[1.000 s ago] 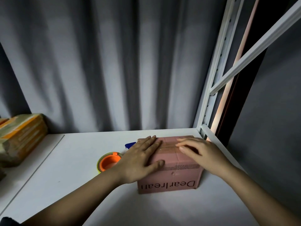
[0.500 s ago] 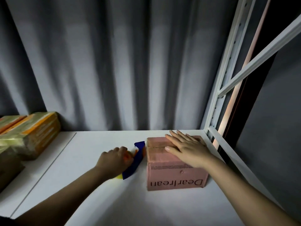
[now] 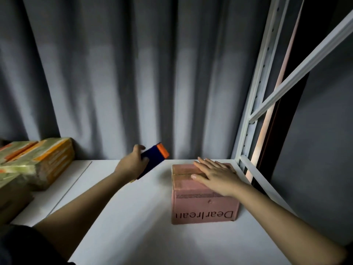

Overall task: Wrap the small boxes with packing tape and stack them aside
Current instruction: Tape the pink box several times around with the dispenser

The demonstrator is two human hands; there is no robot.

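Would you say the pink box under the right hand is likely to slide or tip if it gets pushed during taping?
The pink box looks squat and flat-bottomed, so tipping seems unlikely. On the smooth white table it could probably slide. The right hand lying flat on its top should steady it. Its cardboard walls look fairly stiff.

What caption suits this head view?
Left hand lifts a tape dispenser while the right hand rests flat on a pink box.

pink box [image 3: 204, 205]: matt cardboard | curtain [image 3: 133, 77]: cloth | wrapped boxes [image 3: 38, 161]: glossy tape
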